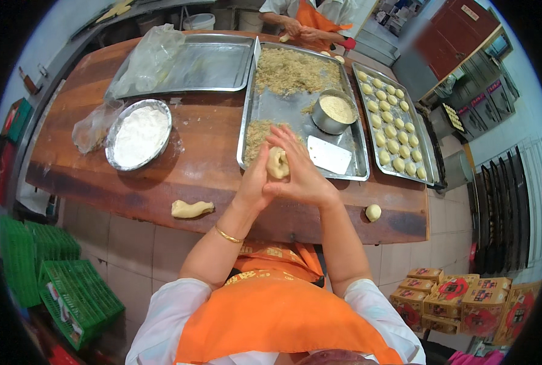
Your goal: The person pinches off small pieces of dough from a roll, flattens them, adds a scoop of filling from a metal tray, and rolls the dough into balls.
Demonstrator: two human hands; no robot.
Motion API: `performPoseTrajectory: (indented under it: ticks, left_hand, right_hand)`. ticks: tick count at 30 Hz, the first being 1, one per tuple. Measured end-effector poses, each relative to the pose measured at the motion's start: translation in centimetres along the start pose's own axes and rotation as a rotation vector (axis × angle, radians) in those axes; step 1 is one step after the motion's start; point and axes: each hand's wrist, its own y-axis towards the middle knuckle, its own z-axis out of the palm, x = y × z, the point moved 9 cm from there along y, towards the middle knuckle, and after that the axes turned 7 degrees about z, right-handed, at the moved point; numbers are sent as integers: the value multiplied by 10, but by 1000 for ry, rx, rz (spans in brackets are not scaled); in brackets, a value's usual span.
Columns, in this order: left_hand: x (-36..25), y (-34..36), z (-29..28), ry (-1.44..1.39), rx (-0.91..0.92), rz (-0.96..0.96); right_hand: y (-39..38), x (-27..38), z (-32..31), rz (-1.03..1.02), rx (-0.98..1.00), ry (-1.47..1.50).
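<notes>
Between my two hands, over the near edge of the filling tray, a pale piece of dough is cupped, with a hollow or fold showing in it. My left hand closes round its left side, and my right hand wraps it from the right, fingertips meeting at the top. Crumbly tan filling lies in the tray, along with a metal bowl of pale grains and a white scraper. On the wooden table rest a long dough piece to the left and a round dough ball to the right.
A bowl of white flour and a plastic bag sit at left, before a metal tray. At right stands a tray of dough balls. Across the table, a person handles dough. Green crates and boxes are below.
</notes>
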Motion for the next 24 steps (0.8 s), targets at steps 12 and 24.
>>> performPoseTrajectory:
  ticks: [12, 24]
  left_hand:
    - [10, 2, -12, 393, 167, 81]
    - [10, -10, 0, 341, 59, 211]
  right_hand:
    - [-14, -6, -1, 16, -421, 145]
    - [-16, 6, -16, -13, -405, 84]
